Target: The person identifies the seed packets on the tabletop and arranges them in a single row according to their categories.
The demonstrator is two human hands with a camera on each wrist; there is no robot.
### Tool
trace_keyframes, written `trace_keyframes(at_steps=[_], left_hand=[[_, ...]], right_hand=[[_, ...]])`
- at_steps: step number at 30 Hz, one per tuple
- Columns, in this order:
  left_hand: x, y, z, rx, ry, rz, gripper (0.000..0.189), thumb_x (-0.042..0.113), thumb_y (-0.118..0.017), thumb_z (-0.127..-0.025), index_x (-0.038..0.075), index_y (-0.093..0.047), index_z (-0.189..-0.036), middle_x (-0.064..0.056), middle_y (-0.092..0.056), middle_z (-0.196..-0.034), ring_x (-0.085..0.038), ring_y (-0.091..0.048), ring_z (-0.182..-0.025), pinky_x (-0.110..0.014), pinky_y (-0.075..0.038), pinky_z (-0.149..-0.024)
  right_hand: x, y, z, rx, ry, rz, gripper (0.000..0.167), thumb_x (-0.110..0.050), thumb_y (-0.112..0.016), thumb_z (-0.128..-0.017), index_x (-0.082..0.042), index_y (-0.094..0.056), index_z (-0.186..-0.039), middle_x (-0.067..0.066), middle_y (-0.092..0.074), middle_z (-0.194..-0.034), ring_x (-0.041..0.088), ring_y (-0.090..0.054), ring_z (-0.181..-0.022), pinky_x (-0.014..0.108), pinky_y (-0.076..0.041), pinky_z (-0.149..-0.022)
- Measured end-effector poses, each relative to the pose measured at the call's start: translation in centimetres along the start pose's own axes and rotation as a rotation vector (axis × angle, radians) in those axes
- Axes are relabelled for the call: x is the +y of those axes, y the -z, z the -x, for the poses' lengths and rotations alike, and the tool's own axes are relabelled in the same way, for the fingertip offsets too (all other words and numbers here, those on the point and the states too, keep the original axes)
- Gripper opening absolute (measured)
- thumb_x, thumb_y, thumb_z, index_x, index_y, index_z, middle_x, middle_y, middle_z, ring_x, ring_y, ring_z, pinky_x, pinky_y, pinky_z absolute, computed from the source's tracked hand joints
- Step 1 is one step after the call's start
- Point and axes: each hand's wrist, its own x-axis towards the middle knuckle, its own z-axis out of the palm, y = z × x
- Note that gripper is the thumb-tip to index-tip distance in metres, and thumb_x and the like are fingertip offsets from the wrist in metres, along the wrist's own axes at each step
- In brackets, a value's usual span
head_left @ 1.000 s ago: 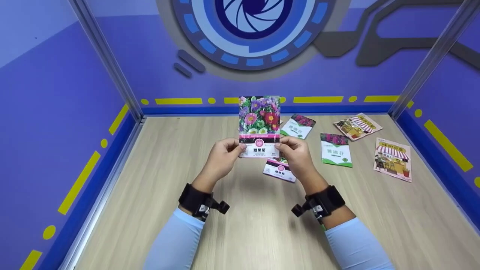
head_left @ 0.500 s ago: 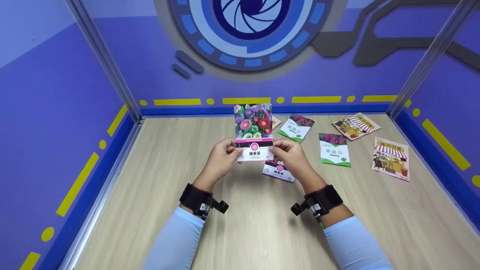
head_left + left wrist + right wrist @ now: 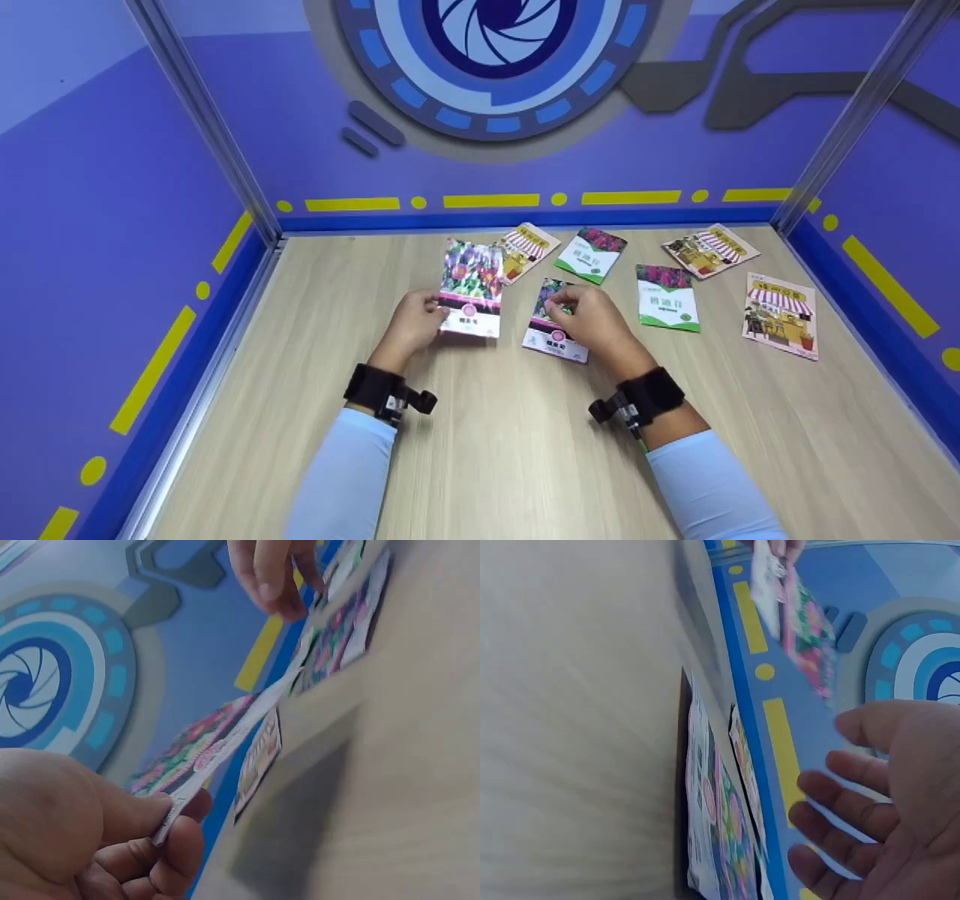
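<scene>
My left hand (image 3: 413,322) pinches a flower seed packet (image 3: 471,292) by its lower left edge, thumb on the printed front. Colourful daisies fill the packet's upper part, above a dark band and a white label. In the left wrist view this packet (image 3: 206,741) is raised over the table, its shadow on the wood below. My right hand (image 3: 596,319) hovers over a matching flower packet (image 3: 556,346) on the table and hides part of it in the head view. From the right wrist, the fingers (image 3: 847,802) appear loosely bent with nothing between them.
Behind the held packet lies a packet with a striped shop awning (image 3: 529,247). Further right are two green-and-white packets (image 3: 589,256) and two more awning packets, one of them (image 3: 781,319) at the far right. Blue-purple walls (image 3: 360,172) enclose the wooden table (image 3: 337,300).
My right hand has let go of the flower packet and moved slightly right. The left hand has carried that packet left and lower, uncovering the awning packet and more of the matching one.
</scene>
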Motion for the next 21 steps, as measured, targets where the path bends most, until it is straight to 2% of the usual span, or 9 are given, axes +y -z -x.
trace_keyframes(at_steps=[3, 7, 9, 11, 13, 16, 21], left_hand=[[-0.9, 0.7, -0.4, -0.003, 0.043, -0.074, 0.046, 0.007, -0.064, -0.111, -0.007, -0.062, -0.155, -0.025, -0.078, -0.127, -0.021, -0.073, -0.083, -0.027, -0.058, -0.070], [-2.1, 1.7, -0.6, 0.026, 0.078, -0.197, 0.045, 0.009, -0.063, -0.109, -0.009, -0.065, -0.150, -0.028, -0.076, -0.131, -0.031, -0.074, -0.108, -0.044, -0.062, -0.097], [-2.7, 2.3, -0.6, 0.057, 0.095, -0.251, 0.045, 0.008, -0.062, -0.107, -0.010, -0.066, -0.148, -0.030, -0.074, -0.139, -0.037, -0.072, -0.125, -0.051, -0.058, -0.112], [-3.2, 2.7, -0.5, 0.092, 0.113, -0.298, 0.047, 0.006, -0.062, -0.105, -0.010, -0.065, -0.148, -0.030, -0.073, -0.145, -0.042, -0.069, -0.135, -0.055, -0.054, -0.121], [-3.6, 3.3, -0.4, 0.135, 0.130, -0.357, 0.047, 0.004, -0.059, -0.103, -0.009, -0.065, -0.149, -0.030, -0.072, -0.146, -0.044, -0.069, -0.138, -0.057, -0.053, -0.121], [-3.7, 3.9, -0.4, 0.192, 0.150, -0.442, 0.046, 0.002, -0.057, -0.103, -0.005, -0.066, -0.148, -0.029, -0.074, -0.143, -0.045, -0.072, -0.134, -0.058, -0.056, -0.116], [-3.4, 4.6, -0.5, 0.232, 0.192, -0.569, 0.038, 0.002, -0.056, -0.104, -0.003, -0.069, -0.140, -0.027, -0.077, -0.135, -0.046, -0.075, -0.125, -0.060, -0.061, -0.104]], right_hand=[[0.4, 0.4, 0.0, -0.054, -0.024, 0.124, 0.037, -0.029, -0.082, -0.105, -0.006, -0.082, -0.134, 0.018, -0.075, -0.133, 0.035, -0.069, -0.120, 0.057, -0.057, -0.112], [0.9, 0.8, 0.1, -0.113, -0.026, 0.263, 0.053, -0.034, -0.089, -0.099, -0.005, -0.078, -0.142, 0.022, -0.072, -0.145, 0.042, -0.067, -0.137, 0.061, -0.052, -0.121], [1.2, 0.8, 0.3, -0.148, -0.023, 0.319, 0.055, -0.037, -0.091, -0.096, -0.005, -0.079, -0.139, 0.022, -0.072, -0.143, 0.044, -0.067, -0.137, 0.062, -0.053, -0.119], [1.4, 0.7, 0.5, -0.187, -0.019, 0.358, 0.053, -0.040, -0.092, -0.095, -0.006, -0.080, -0.135, 0.021, -0.074, -0.139, 0.043, -0.067, -0.131, 0.061, -0.055, -0.115], [1.6, 0.6, 0.7, -0.217, -0.017, 0.372, 0.050, -0.041, -0.092, -0.095, -0.007, -0.081, -0.130, 0.019, -0.076, -0.132, 0.040, -0.068, -0.124, 0.060, -0.056, -0.111], [1.8, 0.6, 0.7, -0.227, -0.009, 0.374, 0.048, -0.041, -0.092, -0.095, -0.007, -0.082, -0.127, 0.017, -0.077, -0.128, 0.037, -0.067, -0.119, 0.058, -0.057, -0.109], [1.9, 1.1, 0.7, -0.214, 0.014, 0.386, 0.047, -0.040, -0.092, -0.095, -0.007, -0.082, -0.126, 0.018, -0.076, -0.127, 0.039, -0.068, -0.120, 0.059, -0.057, -0.109]])
